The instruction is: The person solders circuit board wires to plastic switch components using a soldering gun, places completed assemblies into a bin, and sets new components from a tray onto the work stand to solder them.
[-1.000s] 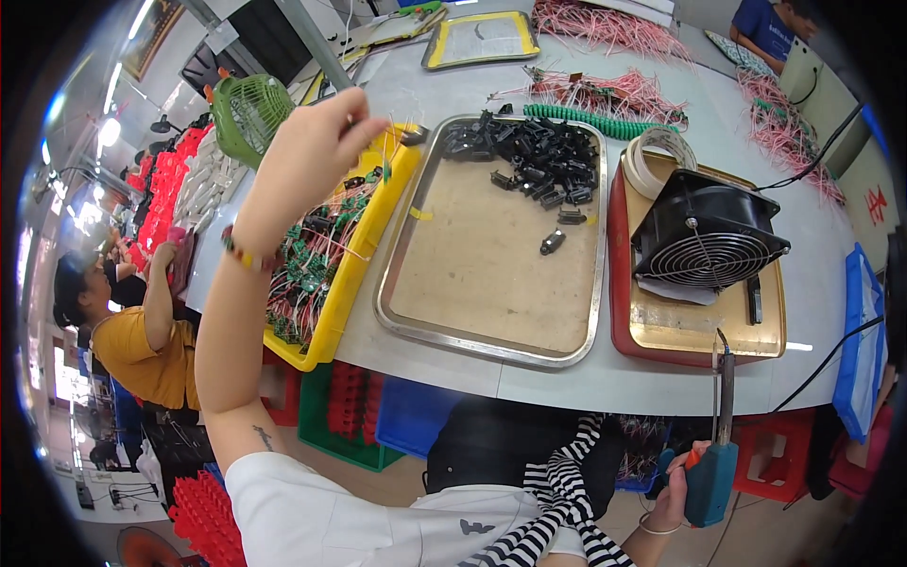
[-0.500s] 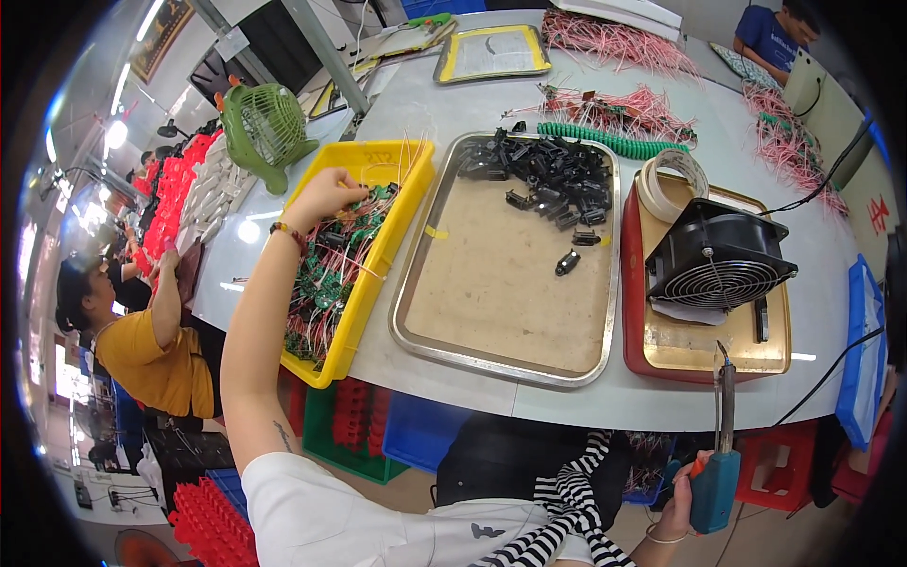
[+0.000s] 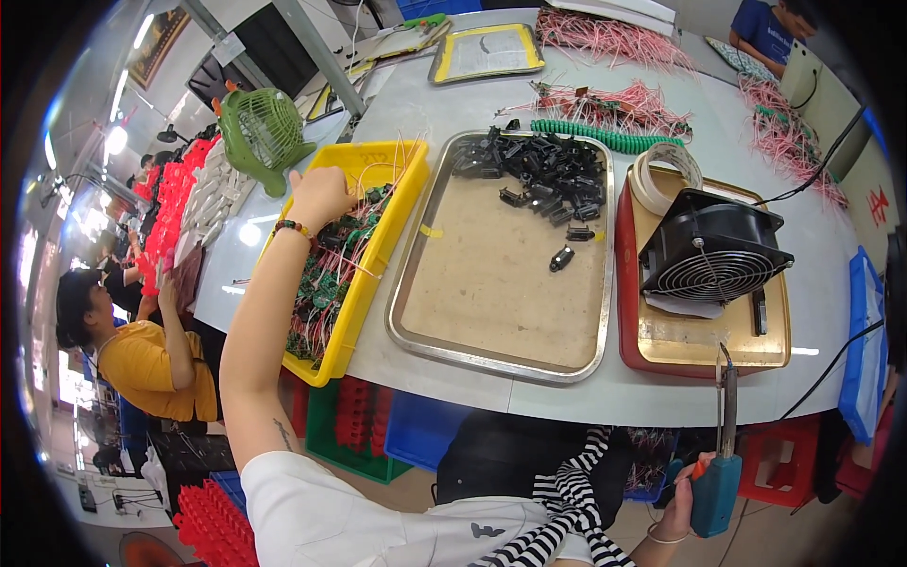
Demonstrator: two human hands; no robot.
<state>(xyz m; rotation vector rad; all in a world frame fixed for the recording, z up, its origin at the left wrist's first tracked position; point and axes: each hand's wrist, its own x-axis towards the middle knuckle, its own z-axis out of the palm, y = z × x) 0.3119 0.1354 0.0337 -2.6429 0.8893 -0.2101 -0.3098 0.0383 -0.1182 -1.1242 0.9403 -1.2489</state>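
My left hand [image 3: 321, 196] is over the far part of a yellow bin [image 3: 406, 217], above a heap of green circuit boards [image 3: 323, 288] with red and white wires. Its fingers curl down and look closed; what they hold, if anything, is hidden. At the lower right, my right hand [image 3: 673, 515] is wrapped round the teal handle of a soldering gun [image 3: 715, 496], its thin tip pointing up by the table's front edge. A metal tray [image 3: 501, 293] between the hands carries black plastic parts [image 3: 543, 175] in its far half, with one [image 3: 562, 258] lying apart.
A black fan [image 3: 713, 250] and a tape roll [image 3: 666, 178] stand on a red-sided tin [image 3: 652, 340] at the right. Green coiled tubing [image 3: 605, 137] and wired boards [image 3: 619, 107] lie behind the tray. A green fan [image 3: 260, 137] is at the left. Co-workers sit at left and far right.
My left hand has turned and its fingertips have dropped out of sight toward the boards. The co-worker in yellow has shifted an arm. My right hand keeps the soldering gun in nearly the same place.
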